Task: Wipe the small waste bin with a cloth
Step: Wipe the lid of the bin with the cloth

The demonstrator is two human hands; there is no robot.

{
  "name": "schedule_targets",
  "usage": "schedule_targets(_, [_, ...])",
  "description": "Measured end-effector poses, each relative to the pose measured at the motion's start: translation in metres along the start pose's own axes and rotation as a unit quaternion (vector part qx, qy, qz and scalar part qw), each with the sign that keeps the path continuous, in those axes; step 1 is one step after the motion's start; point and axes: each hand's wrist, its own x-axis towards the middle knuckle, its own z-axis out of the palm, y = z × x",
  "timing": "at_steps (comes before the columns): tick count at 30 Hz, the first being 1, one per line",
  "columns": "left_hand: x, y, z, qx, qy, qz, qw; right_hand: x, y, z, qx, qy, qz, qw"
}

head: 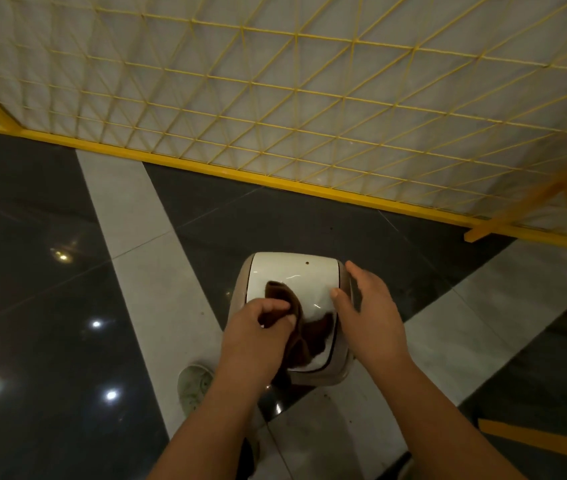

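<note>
Lower centre of the frame: we see the bin [292,285], a small beige waste bin with a glossy white lid, standing on the floor [50,202] where a pale tile strip crosses dark polished tiles. The lid is closed, so we cannot tell what the bin holds.

Our left hand [258,327] lies over the lid's near left part, its fingers curled round a dark brown cloth [304,327]. The cloth is bunched under the hand, spreads across the lid's near half and hangs over the near edge of the bin.

Our right hand [367,306] rests against the bin's right side with fingers fairly straight, the thumb on the lid's right edge and the fingertips reaching along the rim; it grips nothing.

Below the left forearm, left of the bin, a pale shoe [193,386] stands on the floor.

Upper half of the frame: a yellow wire-mesh fence [275,98] with a solid yellow bottom rail runs behind the bin, well apart from it.
</note>
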Motion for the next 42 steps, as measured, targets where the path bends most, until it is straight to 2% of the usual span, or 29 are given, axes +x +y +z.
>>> schedule_targets(2, [0.005,0.010,0.005,-0.073,0.003,-0.024,0.997,-0.012,-0.014,-0.009,0.010,0.023,-0.072,0.997])
schedule_targets(4, [0.006,0.019,0.011,-0.207,-0.034,-0.072,0.975,-0.023,-0.028,-0.015,0.055,-0.030,-0.114,0.992])
schedule_targets(6, [0.006,0.027,0.012,-0.376,-0.117,-0.137,0.909,-0.030,-0.034,-0.016,0.064,-0.099,-0.120,0.986])
schedule_targets(7, [0.007,0.030,0.010,-0.421,-0.155,-0.151,0.881,-0.029,-0.031,-0.016,0.054,-0.104,-0.118,0.986])
schedule_targets(8, [0.009,0.032,0.008,-0.428,-0.182,-0.149,0.873,-0.026,-0.027,-0.017,0.048,-0.093,-0.111,0.988])
schedule_targets(9, [0.010,0.032,0.006,-0.400,-0.190,-0.132,0.887,-0.023,-0.023,-0.019,0.050,-0.075,-0.100,0.991])
schedule_targets(10, [0.013,0.030,0.004,-0.330,-0.169,-0.100,0.923,-0.020,-0.018,-0.020,0.051,-0.053,-0.093,0.993])
schedule_targets(11, [0.019,0.025,0.001,-0.215,-0.124,-0.046,0.968,-0.016,-0.014,-0.022,0.045,-0.030,-0.090,0.994])
schedule_targets(12, [0.026,0.020,-0.003,-0.066,-0.068,0.021,0.995,-0.012,-0.011,-0.022,0.028,-0.010,-0.091,0.995])
schedule_targets(13, [0.031,0.014,-0.007,0.082,-0.015,0.082,0.993,-0.008,-0.008,-0.021,0.002,0.006,-0.095,0.995])
schedule_targets(14, [0.036,0.009,-0.010,0.188,0.020,0.120,0.975,-0.004,-0.005,-0.018,-0.036,0.014,-0.105,0.994])
schedule_targets(16, [0.047,-0.002,-0.011,0.275,0.026,0.130,0.952,0.000,-0.002,-0.009,-0.128,0.008,-0.132,0.983])
schedule_targets(19, [0.056,-0.012,-0.006,0.287,0.004,0.112,0.951,-0.003,-0.007,0.007,-0.193,-0.014,-0.158,0.968])
schedule_targets(23, [0.060,-0.016,-0.003,0.247,0.027,0.127,0.960,-0.006,-0.010,0.013,-0.251,-0.023,-0.274,0.928])
schedule_targets(24, [0.060,-0.016,-0.004,0.242,0.023,0.124,0.962,-0.001,-0.008,0.009,-0.257,-0.020,-0.277,0.926])
schedule_targets(28, [0.058,-0.016,-0.007,0.244,0.004,0.108,0.964,0.020,0.008,-0.007,-0.233,0.028,-0.139,0.962])
schedule_targets(30, [0.058,-0.015,-0.008,0.243,0.005,0.110,0.964,0.016,0.008,-0.005,-0.245,0.020,-0.139,0.959])
schedule_targets(32, [0.057,-0.014,-0.008,0.242,0.010,0.112,0.964,0.003,-0.001,0.005,-0.245,-0.004,-0.199,0.949])
schedule_targets(34, [0.057,-0.014,-0.006,0.242,0.017,0.118,0.963,-0.008,-0.005,0.015,-0.269,-0.028,-0.274,0.923])
schedule_targets(36, [0.058,-0.016,-0.006,0.244,0.017,0.123,0.962,0.000,-0.006,0.014,-0.283,-0.024,-0.295,0.912])
schedule_targets(37, [0.058,-0.016,-0.007,0.246,0.014,0.124,0.961,0.008,-0.004,0.012,-0.279,-0.005,-0.276,0.920])
schedule_targets(39, [0.058,-0.018,-0.007,0.254,0.005,0.123,0.959,0.021,0.002,0.002,-0.233,0.028,-0.181,0.955])
schedule_targets(42, [0.058,-0.017,-0.008,0.249,0.009,0.124,0.960,0.029,0.011,-0.006,-0.125,0.014,-0.043,0.991])
